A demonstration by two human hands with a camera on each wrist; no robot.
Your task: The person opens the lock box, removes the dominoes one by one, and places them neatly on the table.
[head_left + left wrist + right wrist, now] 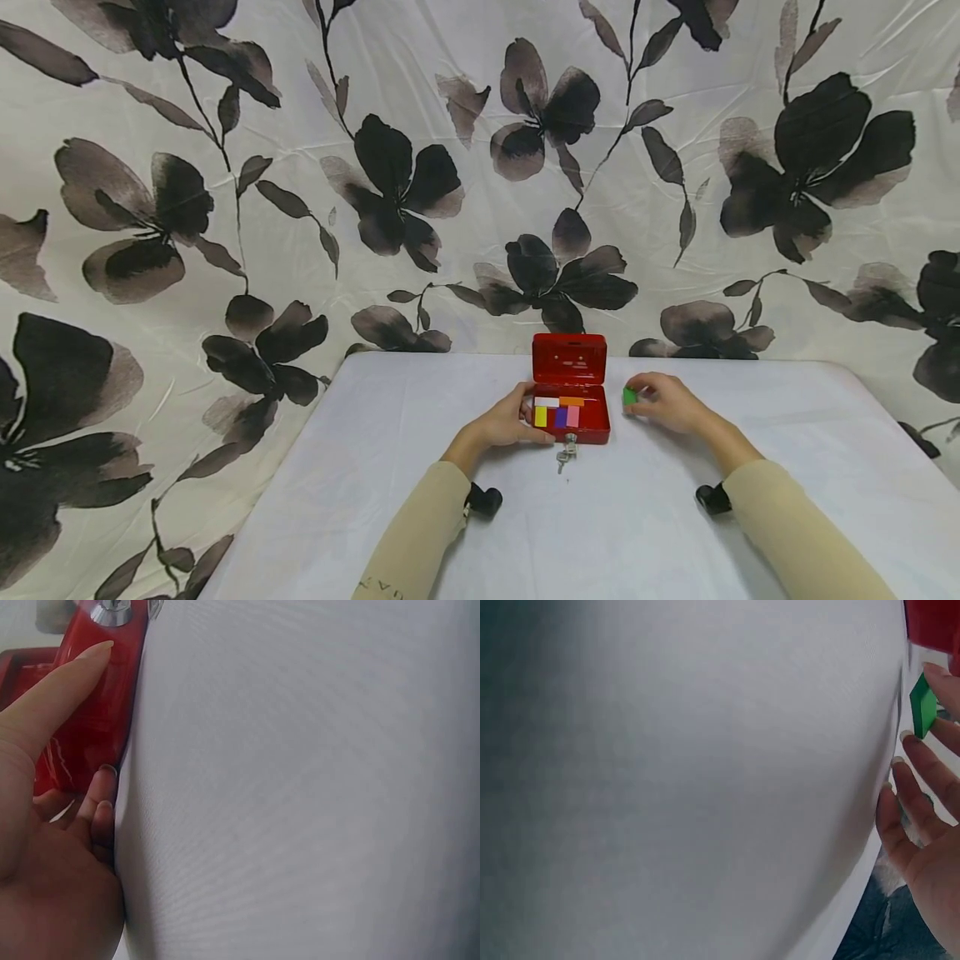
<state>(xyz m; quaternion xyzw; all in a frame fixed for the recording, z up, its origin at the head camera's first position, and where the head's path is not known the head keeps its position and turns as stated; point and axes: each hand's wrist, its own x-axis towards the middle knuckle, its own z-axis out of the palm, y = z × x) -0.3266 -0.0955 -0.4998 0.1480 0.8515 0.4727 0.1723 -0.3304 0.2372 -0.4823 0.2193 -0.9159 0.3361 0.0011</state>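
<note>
A small red cash box stands on the table with its lid raised at the back. Inside lie several coloured blocks: white, orange, yellow, purple and pink. My left hand grips the box by its left front corner, the thumb along the front face and the fingers at the side. To the right of the box, my right hand pinches a green block between thumb and fingertips, apart from the box.
Keys hang from the lock on the box's front. A white cloth covers the table. Behind it hangs a floral-patterned curtain. Black wrist cameras sit at both cuffs.
</note>
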